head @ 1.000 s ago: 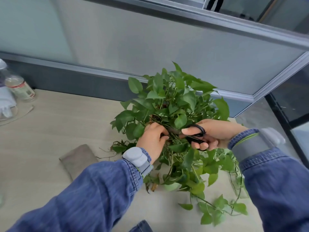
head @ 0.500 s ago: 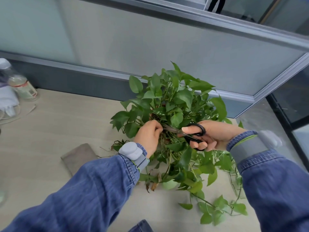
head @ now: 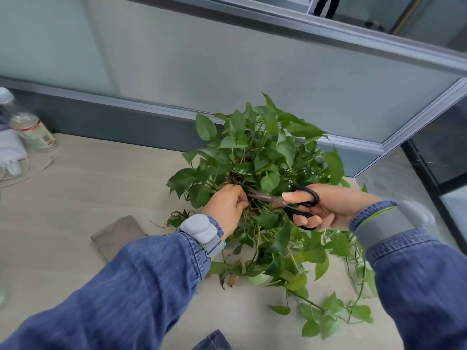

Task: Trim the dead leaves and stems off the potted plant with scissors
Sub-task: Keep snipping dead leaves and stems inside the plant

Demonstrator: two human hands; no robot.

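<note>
snipping a stem deep inside the leafy green potted plant (head: pixel 262 178) by the desk's (head: pixel 75 198) far right edge.
left hand (head: pixel 227 205) pinches a stem among the leaves; right hand (head: pixel 326 208) grips black-handled scissors (head: pixel 290 202), blades slightly parted at that stem. next, likely: close the blades, lift the cutting clear.

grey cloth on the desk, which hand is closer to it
Left. The left hand reaches into the plant just right of the grey cloth. The right hand, holding the scissors, is on the plant's far side from it.
</note>
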